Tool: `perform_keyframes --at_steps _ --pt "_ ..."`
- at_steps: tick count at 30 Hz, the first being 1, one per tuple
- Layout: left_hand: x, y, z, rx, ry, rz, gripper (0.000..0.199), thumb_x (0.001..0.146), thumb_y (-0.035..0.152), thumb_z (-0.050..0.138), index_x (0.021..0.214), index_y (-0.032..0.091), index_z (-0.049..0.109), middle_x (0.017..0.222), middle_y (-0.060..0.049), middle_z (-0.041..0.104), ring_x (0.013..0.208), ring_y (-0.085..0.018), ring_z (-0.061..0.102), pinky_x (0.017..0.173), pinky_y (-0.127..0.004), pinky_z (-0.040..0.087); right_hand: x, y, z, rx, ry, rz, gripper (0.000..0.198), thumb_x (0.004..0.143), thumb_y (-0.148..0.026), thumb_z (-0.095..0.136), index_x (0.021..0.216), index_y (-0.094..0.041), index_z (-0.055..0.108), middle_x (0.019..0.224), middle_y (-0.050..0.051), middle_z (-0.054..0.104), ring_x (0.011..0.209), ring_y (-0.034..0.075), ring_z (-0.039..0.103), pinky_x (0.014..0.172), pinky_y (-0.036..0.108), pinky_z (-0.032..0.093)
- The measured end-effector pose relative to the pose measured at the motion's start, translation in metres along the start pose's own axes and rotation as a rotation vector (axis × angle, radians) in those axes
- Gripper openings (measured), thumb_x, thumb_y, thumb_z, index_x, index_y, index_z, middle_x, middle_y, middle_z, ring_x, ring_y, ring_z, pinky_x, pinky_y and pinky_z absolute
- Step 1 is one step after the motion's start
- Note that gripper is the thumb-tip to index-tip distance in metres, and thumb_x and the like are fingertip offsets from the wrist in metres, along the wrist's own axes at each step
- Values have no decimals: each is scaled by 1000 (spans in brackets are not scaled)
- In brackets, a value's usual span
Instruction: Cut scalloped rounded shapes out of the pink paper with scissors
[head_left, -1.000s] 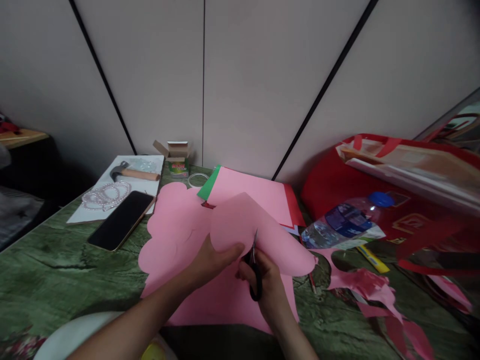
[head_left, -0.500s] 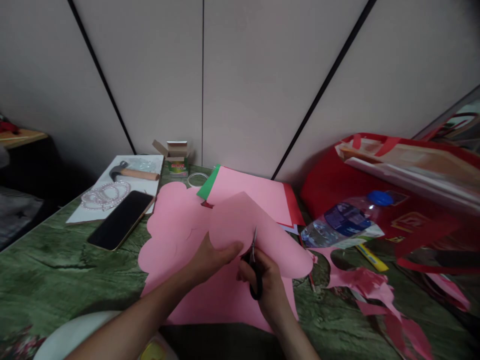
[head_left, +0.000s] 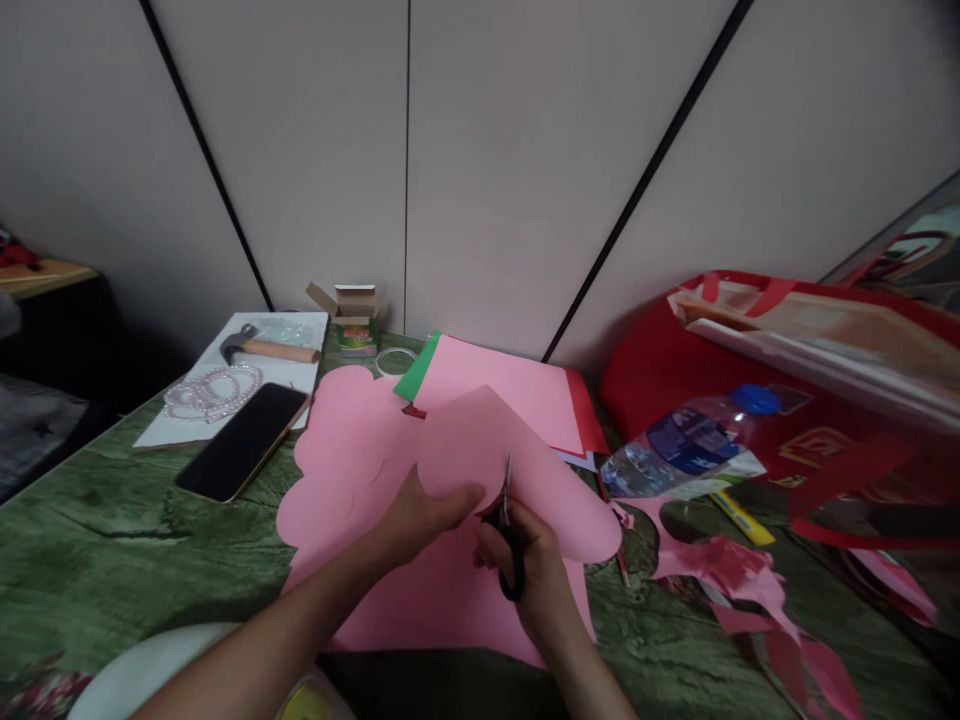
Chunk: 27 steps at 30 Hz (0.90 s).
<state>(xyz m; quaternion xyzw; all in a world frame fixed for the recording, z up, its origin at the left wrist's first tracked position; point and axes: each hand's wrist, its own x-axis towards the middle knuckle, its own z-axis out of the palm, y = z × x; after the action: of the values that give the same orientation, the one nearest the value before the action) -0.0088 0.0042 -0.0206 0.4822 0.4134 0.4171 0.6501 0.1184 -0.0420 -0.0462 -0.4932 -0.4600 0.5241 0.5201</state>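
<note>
A large pink paper sheet [head_left: 352,450] with a scalloped left edge lies on the table, its right part lifted and curled over. My left hand [head_left: 420,515] grips the raised part, thumb on top and the other fingers hidden beneath. In my right hand [head_left: 536,560] is a pair of black-handled scissors [head_left: 513,575], fingers around the loops. The blades point away from me and sit at a cut in the pink paper, just right of my left thumb. Behind the sheet rests a stack of pink, red and green paper [head_left: 510,385].
To the left are a black phone [head_left: 244,440], a hammer [head_left: 274,346] and beaded strands [head_left: 214,392]. A small open box [head_left: 355,330] stands at the back. On the right are a water bottle [head_left: 690,440], a red bag [head_left: 652,345], a yellow cutter [head_left: 742,518] and pink scraps [head_left: 727,570].
Both hands hold nearly the same pose. The curled right part of the pink sheet has shifted very slightly, and the view has moved a touch.
</note>
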Motion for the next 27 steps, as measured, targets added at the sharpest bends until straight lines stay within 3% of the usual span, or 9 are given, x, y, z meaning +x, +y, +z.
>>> perform_keyframes --at_steps 6,17,27 --pt "1 1 -1 -26 -51 13 8 69 19 58 73 15 53 54 5 51 45 -7 43 41 -19 31 0 3 0 14 -4 9 14 72 -29 61 75 -16 57 50 -5 51 45 10 47 44 22 36" --pt "3 0 -4 -20 -35 -16 15 65 23 61 73 17 49 56 7 43 46 -6 34 41 -19 27 0 0 2 27 26 41 16 69 -30 63 74 -16 56 46 -5 51 42 11 46 41 22 34" --pt "3 1 -5 -30 -57 -1 14 67 22 60 76 17 51 56 7 42 45 -5 31 41 -19 26 0 4 1 27 1 18 7 72 -22 57 76 -16 55 45 -7 47 41 9 44 40 21 31"
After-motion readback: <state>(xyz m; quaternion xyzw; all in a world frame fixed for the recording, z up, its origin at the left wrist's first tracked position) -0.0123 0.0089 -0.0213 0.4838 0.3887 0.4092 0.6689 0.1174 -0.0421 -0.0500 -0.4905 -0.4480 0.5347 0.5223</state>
